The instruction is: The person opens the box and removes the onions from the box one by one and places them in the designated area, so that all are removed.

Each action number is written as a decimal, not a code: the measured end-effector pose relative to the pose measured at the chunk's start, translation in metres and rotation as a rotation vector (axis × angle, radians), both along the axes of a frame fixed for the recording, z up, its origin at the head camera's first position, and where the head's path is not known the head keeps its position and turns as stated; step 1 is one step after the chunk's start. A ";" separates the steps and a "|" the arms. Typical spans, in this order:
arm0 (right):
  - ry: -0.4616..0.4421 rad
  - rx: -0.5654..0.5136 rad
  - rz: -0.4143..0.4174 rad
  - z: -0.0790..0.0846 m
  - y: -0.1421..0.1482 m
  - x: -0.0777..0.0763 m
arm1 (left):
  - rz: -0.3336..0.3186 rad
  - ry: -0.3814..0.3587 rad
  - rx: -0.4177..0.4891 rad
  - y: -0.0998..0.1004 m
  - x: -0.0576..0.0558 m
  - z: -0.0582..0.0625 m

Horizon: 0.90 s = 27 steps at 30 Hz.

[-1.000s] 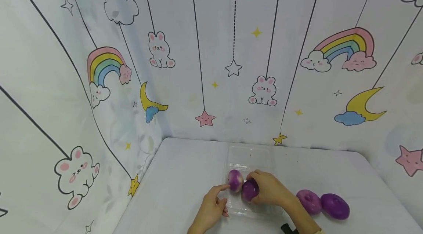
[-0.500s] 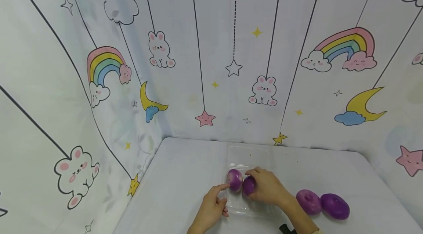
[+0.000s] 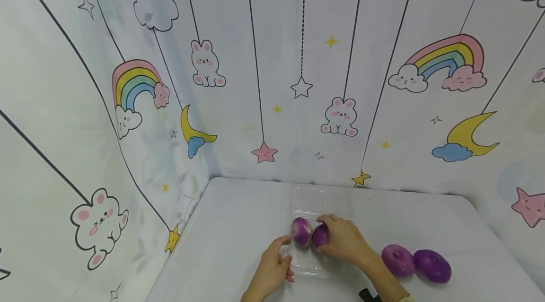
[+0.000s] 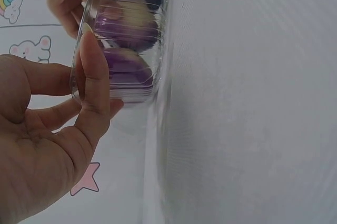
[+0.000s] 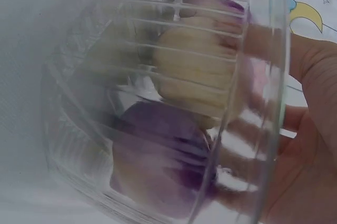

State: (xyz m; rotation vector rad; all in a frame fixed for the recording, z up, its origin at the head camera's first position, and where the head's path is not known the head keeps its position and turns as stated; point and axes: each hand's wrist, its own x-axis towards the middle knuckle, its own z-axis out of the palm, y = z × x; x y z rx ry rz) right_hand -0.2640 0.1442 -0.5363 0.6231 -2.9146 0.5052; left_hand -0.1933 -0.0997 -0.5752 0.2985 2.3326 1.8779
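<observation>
A clear plastic container (image 3: 304,269) stands on the table with purple-and-cream turnips inside. The left turnip (image 3: 301,232) sits against its left side. Beside it, my right hand (image 3: 346,240) curls its fingers round a second turnip (image 3: 319,237), partly covered by the hand. Through the clear wall in the right wrist view, the cream side of that turnip (image 5: 192,66) shows, with another purple turnip (image 5: 158,155) nearer the camera; the hand hides this one from the head view. My left hand (image 3: 272,266) lays a straight index finger against the container's left wall, thumb near the rim.
Two more purple turnips, a left one (image 3: 398,261) and a right one (image 3: 432,266), lie side by side on the table right of the container. A dark object (image 3: 367,295) shows below the right forearm. A printed cloth wall (image 3: 289,127) stands behind the table.
My right hand has shifted slightly away from me with the turnip it grips. The left turnip has turned a little, showing less cream. My left hand has barely moved.
</observation>
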 end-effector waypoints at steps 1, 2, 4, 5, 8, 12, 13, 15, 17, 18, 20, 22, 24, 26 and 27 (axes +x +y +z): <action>-0.002 0.001 -0.004 0.000 0.000 0.000 | 0.000 0.002 0.000 0.000 0.000 0.000; -0.002 0.000 -0.005 -0.001 0.000 0.000 | 0.000 0.002 -0.003 0.000 0.000 0.000; -0.001 -0.003 -0.007 -0.002 -0.001 -0.001 | 0.000 0.003 -0.006 -0.001 0.000 -0.001; 0.001 -0.005 -0.006 -0.002 -0.001 -0.001 | 0.000 0.002 -0.011 -0.001 0.000 -0.001; 0.019 -0.011 -0.002 -0.003 -0.001 -0.003 | -0.003 0.003 -0.013 0.000 -0.001 -0.002; 0.052 -0.019 0.012 -0.003 -0.002 -0.004 | -0.008 0.008 -0.007 0.000 -0.002 -0.004; 0.058 -0.019 0.016 -0.003 -0.002 -0.004 | -0.009 0.007 -0.010 0.000 -0.002 -0.004; 0.067 -0.012 0.017 -0.003 -0.002 -0.004 | -0.009 0.007 -0.012 0.001 -0.002 -0.004; 0.064 -0.006 0.009 -0.004 -0.002 -0.004 | -0.007 0.006 -0.017 0.001 -0.002 -0.004; 0.061 -0.002 0.006 -0.005 -0.002 -0.004 | -0.005 0.004 -0.024 0.001 -0.002 -0.003; 0.055 0.001 0.003 -0.006 -0.002 -0.005 | -0.001 0.001 -0.025 0.001 -0.002 -0.002; 0.052 0.006 0.003 -0.007 -0.001 -0.006 | 0.004 0.000 -0.024 0.002 -0.002 -0.001; 0.059 0.013 0.012 -0.007 0.000 -0.006 | 0.006 0.000 -0.022 0.002 -0.003 0.000; 0.063 0.016 0.014 -0.007 0.000 -0.006 | 0.008 0.000 -0.022 0.002 -0.002 0.000; 0.066 0.016 0.014 -0.007 0.000 -0.006 | 0.009 0.002 -0.024 0.002 -0.002 0.000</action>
